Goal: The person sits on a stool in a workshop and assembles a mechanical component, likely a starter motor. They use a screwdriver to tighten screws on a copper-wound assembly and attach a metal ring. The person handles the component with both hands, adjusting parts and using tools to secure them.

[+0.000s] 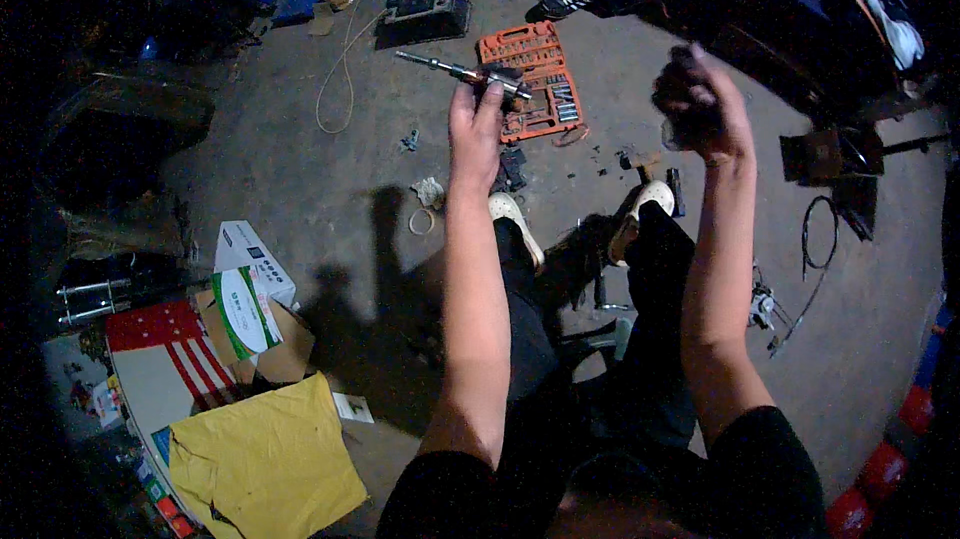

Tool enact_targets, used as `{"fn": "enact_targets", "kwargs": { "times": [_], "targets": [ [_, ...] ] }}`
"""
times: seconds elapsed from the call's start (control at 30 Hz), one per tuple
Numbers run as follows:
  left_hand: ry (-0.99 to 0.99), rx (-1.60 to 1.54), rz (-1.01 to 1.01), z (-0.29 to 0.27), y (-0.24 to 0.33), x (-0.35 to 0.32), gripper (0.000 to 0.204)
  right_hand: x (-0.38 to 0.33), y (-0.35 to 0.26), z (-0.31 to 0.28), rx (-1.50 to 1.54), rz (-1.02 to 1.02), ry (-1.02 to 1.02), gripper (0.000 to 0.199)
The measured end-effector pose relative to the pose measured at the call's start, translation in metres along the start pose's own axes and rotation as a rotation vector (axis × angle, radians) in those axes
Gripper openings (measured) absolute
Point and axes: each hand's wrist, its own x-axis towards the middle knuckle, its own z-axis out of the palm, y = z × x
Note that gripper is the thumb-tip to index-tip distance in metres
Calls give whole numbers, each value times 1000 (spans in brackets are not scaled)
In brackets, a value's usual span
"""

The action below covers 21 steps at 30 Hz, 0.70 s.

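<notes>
Dim scene, bluish cast; corners fall to black. Light from upper right throws person's shadow onto concrete floor at left. Right hand motion-blurred. Fisheye bending at rim.

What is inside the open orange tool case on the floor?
The orange tool case holds rows of small metal sockets and bits. The left hand, gripping a metal shaft tool, covers its left edge, so the contents there are hidden.

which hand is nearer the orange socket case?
Left. The left hand, holding a metal shaft, sits at the orange socket case's left edge; the right hand is well off to its right.
</notes>
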Motion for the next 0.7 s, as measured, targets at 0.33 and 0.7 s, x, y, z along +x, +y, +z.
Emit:
{"fn": "enact_targets", "kwargs": {
  "times": [0.33, 0.7],
  "targets": [
    [79, 230, -100, -30, 1, 0, 22, -6, -52, -60, 909, -469, -262, 20],
    [-104, -18, -233, -8, 11, -14, 40, -3, -47, -52, -1213, -1215, 624, 19]
  ]
}}
